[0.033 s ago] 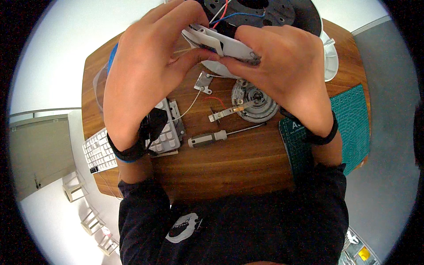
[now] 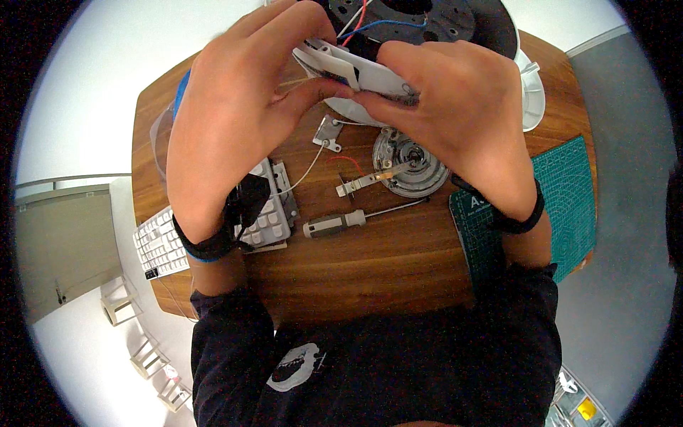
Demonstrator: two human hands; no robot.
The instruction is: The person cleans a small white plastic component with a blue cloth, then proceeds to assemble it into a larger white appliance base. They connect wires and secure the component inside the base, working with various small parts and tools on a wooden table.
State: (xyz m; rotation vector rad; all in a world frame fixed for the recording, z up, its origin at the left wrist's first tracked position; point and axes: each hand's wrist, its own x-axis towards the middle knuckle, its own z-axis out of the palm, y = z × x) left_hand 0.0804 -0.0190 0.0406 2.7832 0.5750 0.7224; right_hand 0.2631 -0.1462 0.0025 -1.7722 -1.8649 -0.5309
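Note:
Both my hands hold a white flat plastic part (image 2: 380,77), raised above the table and tilted, with its narrow edge and a dark slot facing me. My left hand (image 2: 235,92) is closed on its left end, the thumb pressed under it. Gripping the right end is my right hand (image 2: 469,107), thumb along the lower edge near some dark smudged fuzz. Just beyond the hands stands a white round housing with a black base (image 2: 452,25); red, blue and white wires run over it. Below my hands lie a ridged round metal disc (image 2: 405,181) and a small metal bracket (image 2: 329,134) with a white wire.
A grey-handled screwdriver (image 2: 334,224) lies on the wooden table (image 2: 370,270). White keyboards (image 2: 162,244) sit at the left, partly under my left wrist. At the right a green cutting mat (image 2: 562,206) extends under my right forearm. A white plastic piece (image 2: 533,99) rests at the far right.

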